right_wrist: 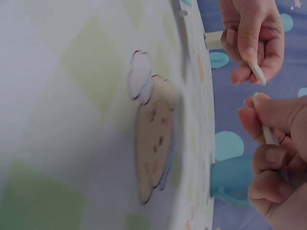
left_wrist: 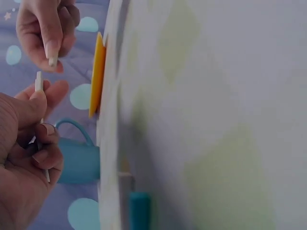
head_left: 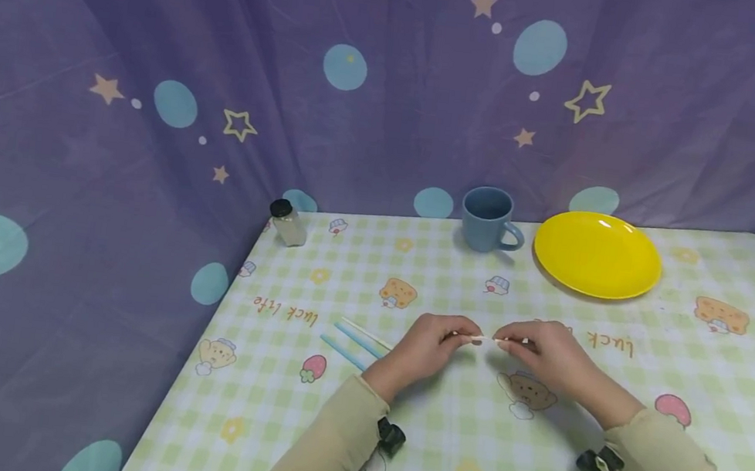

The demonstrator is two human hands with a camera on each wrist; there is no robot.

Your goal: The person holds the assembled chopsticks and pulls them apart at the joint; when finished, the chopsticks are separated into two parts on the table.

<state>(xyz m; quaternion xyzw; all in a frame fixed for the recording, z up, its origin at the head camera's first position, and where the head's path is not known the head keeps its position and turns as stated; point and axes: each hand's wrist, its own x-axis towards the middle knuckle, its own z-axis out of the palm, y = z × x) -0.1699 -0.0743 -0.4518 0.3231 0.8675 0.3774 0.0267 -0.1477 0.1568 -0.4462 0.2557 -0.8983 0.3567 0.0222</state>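
Observation:
Above the middle of the table my left hand [head_left: 426, 344] pinches a thin white stick [left_wrist: 39, 82] between thumb and fingers. Facing it, my right hand [head_left: 549, 352] grips another thin white piece of stick [right_wrist: 269, 135], mostly covered by the fingers. A small gap parts the two tips; whether they are pieces of one stick I cannot tell. Beside the left wrist lie light blue sticks [head_left: 345, 351] and a whitish stick [head_left: 366, 332] on the tablecloth, their near ends hidden behind the left forearm.
At the back stand a blue mug [head_left: 486, 221] and a yellow plate [head_left: 597, 255]. A small jar with a black lid [head_left: 289, 224] is at the back left corner. The checked tablecloth [head_left: 436, 460] meets a purple curtain [head_left: 389, 136] behind and at left.

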